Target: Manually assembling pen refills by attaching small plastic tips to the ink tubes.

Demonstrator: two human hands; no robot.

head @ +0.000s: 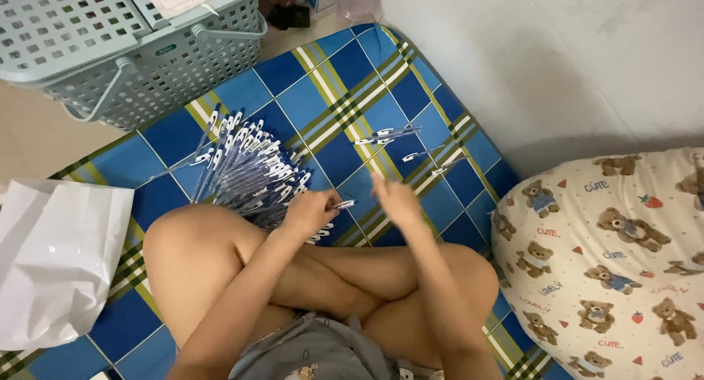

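Sitting cross-legged on a blue plaid mat (pixel 323 109), you are pinching a single pen (pixel 342 204) in your left hand (pixel 312 211) beside the large pen pile (pixel 249 171). Your right hand (pixel 396 199) is hovering blurred, its grip impossible to tell, near a few pens (pixel 389 136) toward the mat's far edge.

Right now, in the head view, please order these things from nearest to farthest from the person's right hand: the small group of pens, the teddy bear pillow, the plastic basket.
1. The small group of pens: just ahead of the right hand, on the blue checked mat.
2. The teddy bear pillow: to the right, beside the knee.
3. The plastic basket: far corner on the left, off the mat.
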